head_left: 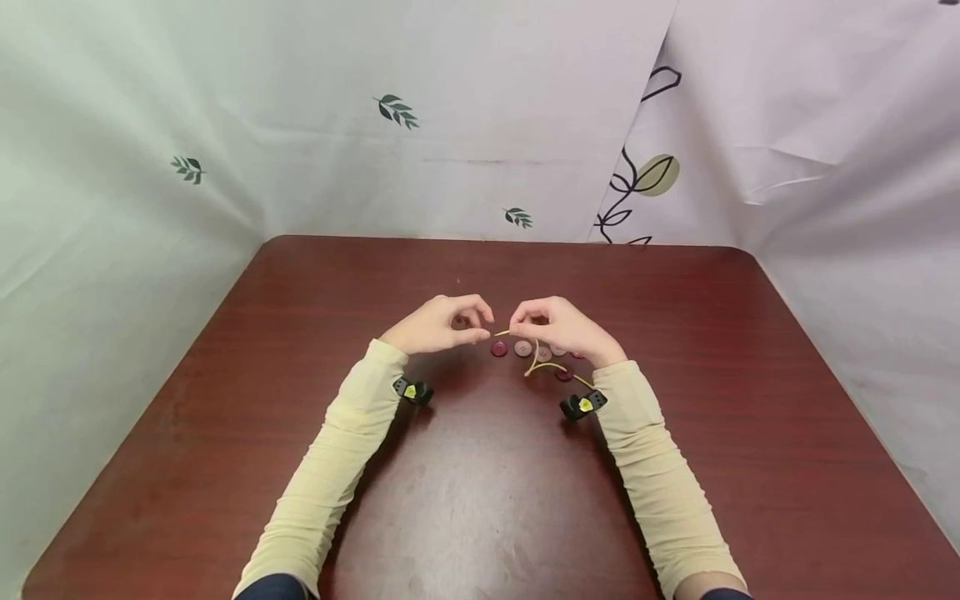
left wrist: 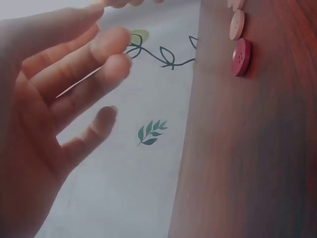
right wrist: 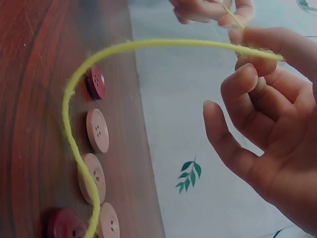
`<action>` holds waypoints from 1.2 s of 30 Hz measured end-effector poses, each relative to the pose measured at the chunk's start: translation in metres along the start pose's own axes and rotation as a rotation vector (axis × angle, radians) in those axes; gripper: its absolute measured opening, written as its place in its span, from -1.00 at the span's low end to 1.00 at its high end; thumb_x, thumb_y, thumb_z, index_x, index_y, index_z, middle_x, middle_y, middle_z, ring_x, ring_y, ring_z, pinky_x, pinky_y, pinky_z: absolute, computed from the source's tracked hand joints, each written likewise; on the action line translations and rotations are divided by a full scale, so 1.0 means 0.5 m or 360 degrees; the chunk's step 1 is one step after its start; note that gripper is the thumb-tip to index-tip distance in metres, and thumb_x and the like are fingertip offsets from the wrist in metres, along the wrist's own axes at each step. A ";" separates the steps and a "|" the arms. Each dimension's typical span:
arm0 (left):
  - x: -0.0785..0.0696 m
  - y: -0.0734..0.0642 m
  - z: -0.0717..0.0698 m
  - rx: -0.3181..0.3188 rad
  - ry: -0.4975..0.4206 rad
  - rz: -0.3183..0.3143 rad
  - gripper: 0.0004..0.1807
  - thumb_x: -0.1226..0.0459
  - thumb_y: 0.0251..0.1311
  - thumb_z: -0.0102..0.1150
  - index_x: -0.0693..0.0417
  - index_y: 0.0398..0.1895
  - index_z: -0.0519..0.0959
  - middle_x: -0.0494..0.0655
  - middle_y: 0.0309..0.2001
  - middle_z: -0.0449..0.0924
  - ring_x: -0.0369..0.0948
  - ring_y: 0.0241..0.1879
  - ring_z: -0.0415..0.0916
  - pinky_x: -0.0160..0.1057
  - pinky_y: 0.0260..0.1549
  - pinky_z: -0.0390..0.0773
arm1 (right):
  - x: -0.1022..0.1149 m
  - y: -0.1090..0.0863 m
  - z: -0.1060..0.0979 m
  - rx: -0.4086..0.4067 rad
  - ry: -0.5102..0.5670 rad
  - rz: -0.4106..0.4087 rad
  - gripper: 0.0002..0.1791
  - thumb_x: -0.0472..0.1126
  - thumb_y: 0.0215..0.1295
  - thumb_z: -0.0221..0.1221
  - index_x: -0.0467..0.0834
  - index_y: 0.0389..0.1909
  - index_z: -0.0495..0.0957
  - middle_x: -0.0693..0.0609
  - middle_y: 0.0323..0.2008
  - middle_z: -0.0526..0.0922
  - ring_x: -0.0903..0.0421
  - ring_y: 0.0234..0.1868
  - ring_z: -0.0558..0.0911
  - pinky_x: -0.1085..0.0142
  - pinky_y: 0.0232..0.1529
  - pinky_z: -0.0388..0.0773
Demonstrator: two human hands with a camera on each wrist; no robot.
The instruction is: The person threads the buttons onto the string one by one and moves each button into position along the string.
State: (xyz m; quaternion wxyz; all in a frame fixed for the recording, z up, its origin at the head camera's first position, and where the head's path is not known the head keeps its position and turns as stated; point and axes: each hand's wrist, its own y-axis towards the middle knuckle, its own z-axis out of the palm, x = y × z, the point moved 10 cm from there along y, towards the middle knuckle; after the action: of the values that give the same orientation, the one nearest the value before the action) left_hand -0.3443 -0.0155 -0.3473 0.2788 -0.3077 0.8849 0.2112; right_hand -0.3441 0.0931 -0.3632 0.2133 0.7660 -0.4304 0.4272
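A length of yellow yarn [right wrist: 148, 43] is pinched between the thumb and index finger of my right hand [head_left: 562, 327]. Its short free end [head_left: 502, 333] points left, and the rest loops down past the buttons toward the right wrist. Facing that end, my left hand [head_left: 442, 323] has bent fingers, with a gap between thumb and index finger. Beneath the hands lie a dark red button [head_left: 499, 348], a pink button [right wrist: 97, 130] beside it and another pink button [right wrist: 101, 173] partly crossed by the yarn.
Further right are one more pink button [right wrist: 110, 223] and a dark red button [right wrist: 64, 224] near the yarn. All sit on the brown wooden table [head_left: 480, 500]. A white curtain [head_left: 465, 167] with leaf prints hangs behind the far edge.
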 end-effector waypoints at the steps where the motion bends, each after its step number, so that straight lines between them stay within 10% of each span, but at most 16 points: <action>1: 0.002 0.000 0.005 0.0023 -0.0002 -0.0006 -0.77 0.15 0.06 0.20 -0.07 -0.21 0.45 -0.07 -0.49 0.63 -0.36 -0.48 0.48 -0.20 -0.29 0.51 | -0.002 -0.001 0.001 0.0016 -0.0001 0.0003 -0.78 -0.08 0.17 0.14 -0.17 -0.34 0.53 -0.18 -0.62 0.45 -0.03 -0.79 0.37 0.39 -0.81 0.17; 6: 0.008 0.003 0.028 0.0111 0.0114 -0.0049 -0.76 0.08 0.09 0.14 -0.07 -0.20 0.46 -0.21 -0.47 0.62 -0.35 -0.46 0.46 -0.25 -0.35 0.47 | -0.010 -0.003 0.005 0.0067 0.0031 0.0016 -0.85 -0.11 0.19 0.11 -0.11 -0.37 0.52 -0.33 -0.52 0.51 -0.41 -0.56 0.47 0.42 -0.79 0.23; 21: 0.029 0.004 0.129 0.0510 0.0471 -0.0074 -0.47 -0.05 0.07 0.11 -0.12 0.12 0.42 -0.08 0.23 0.27 -0.11 0.22 0.19 -0.02 0.17 0.22 | -0.012 -0.009 0.007 0.0125 -0.0015 0.0022 -0.75 -0.10 0.20 0.09 -0.23 -0.28 0.52 -0.39 -0.48 0.49 -0.42 -0.54 0.43 0.39 -0.81 0.19; 36: 0.021 0.019 0.129 0.0336 0.0454 0.0028 -0.80 0.38 0.01 0.17 0.00 -0.26 0.58 -0.18 -0.16 0.48 -0.25 -0.15 0.40 -0.28 -0.07 0.39 | 0.019 -0.019 0.008 0.0147 -0.0088 0.0017 -0.90 -0.30 0.20 0.04 -0.22 -0.37 0.51 0.06 -0.66 0.49 0.15 -0.72 0.44 0.41 -0.75 0.24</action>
State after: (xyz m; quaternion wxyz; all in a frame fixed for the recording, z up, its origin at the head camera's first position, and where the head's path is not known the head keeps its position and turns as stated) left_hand -0.3341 0.0223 -0.4006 0.1792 -0.2958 0.9354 0.0737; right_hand -0.3318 0.0910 -0.3569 0.1635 0.7843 -0.4198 0.4265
